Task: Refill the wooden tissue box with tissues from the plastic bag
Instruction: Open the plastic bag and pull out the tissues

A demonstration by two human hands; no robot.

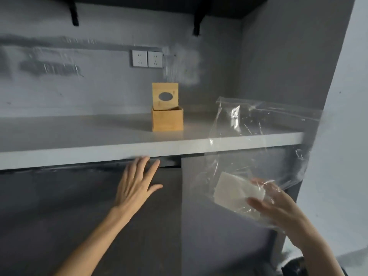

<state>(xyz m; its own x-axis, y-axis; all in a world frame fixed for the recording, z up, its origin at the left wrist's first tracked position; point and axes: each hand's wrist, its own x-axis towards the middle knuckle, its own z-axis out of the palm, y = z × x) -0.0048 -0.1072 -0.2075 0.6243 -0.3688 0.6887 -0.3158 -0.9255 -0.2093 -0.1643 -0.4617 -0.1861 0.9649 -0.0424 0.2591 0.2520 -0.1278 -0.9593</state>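
Matt wooden box point(167, 120) — glossy clear plastic bag point(256, 148)

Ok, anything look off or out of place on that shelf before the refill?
Nothing stands out. The wooden tissue box sits square on the shelf, lid propped upright; the tissues are inside the plastic bag.

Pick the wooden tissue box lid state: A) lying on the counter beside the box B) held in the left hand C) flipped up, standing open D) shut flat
C: the lid with its oval slot stands upright behind the open wooden tissue box on the counter.
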